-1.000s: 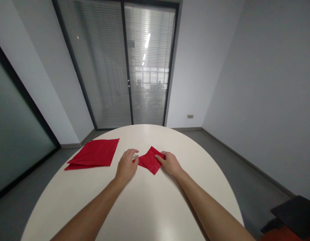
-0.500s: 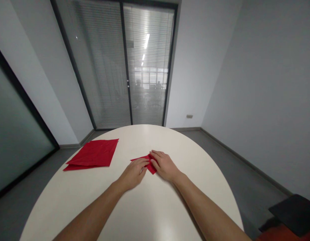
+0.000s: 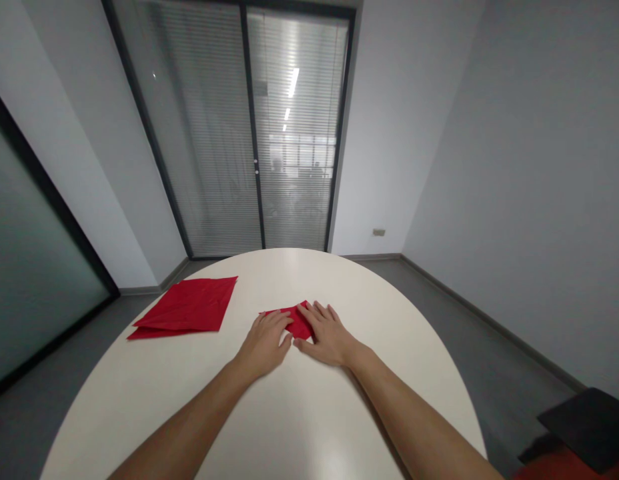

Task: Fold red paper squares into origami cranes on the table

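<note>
A small folded red napkin (image 3: 295,322) lies near the middle of the round white table (image 3: 299,407). My left hand (image 3: 264,343) rests flat on its left part, fingers stretched out. My right hand (image 3: 325,333) lies flat over its right part, fingers spread, thumb pointing left toward the left hand. Both hands press the napkin down and hide most of it; only a red strip shows between and above the fingers.
A stack of larger red napkins (image 3: 189,307) lies at the table's far left. Behind the table are glass doors with blinds (image 3: 254,133). A dark chair (image 3: 584,427) stands at the lower right, off the table.
The napkin was a flat diamond held at its edges. It has since been folded smaller, and both hands have closed in from its sides to lie flat on top of it.
</note>
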Motion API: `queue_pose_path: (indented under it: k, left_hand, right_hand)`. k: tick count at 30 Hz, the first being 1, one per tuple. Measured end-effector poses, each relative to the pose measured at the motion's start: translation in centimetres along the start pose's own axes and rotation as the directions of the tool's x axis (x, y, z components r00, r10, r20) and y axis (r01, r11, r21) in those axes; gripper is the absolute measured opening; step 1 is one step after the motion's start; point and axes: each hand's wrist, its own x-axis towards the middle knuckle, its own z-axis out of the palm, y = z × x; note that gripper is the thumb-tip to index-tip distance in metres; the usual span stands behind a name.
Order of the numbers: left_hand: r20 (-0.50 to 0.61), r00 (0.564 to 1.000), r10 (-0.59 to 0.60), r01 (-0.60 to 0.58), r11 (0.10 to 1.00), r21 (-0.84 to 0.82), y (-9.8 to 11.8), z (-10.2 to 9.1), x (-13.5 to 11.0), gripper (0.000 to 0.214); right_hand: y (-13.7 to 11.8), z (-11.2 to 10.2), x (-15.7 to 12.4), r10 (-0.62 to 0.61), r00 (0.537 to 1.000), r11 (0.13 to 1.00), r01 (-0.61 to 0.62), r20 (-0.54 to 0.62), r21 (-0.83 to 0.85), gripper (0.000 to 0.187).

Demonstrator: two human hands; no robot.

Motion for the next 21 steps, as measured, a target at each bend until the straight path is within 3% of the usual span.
queue_pose_path:
  k: [8, 14, 21]
  left_hand:
    - [-0.005, 1.000, -0.005, 0.005, 1.000, 0.002, -0.5, 0.4, 0.1, 0.037]
    - [-0.017, 0.999, 0.033, -0.034, 0.998, -0.046, -0.1, -0.1, 0.2, 0.031]
    - [-0.064, 0.998, 0.022, -0.028, 0.996, -0.089, -0.3, 0.0, 0.2, 0.013]
  right_hand:
    - [-0.5, 0.0, 0.0, -0.061, 0.995, 0.996, 0.066, -0.082, 0.059, 0.063]
    - [-1.5, -0.8, -0.1, -0.108, 0.985, 0.991, 0.117, -0.132, 0.064, 0.023]
    - [-1.7, -0.9, 0.3, -0.123, 0.981, 0.992, 0.125, -0.148, 0.007, 0.025]
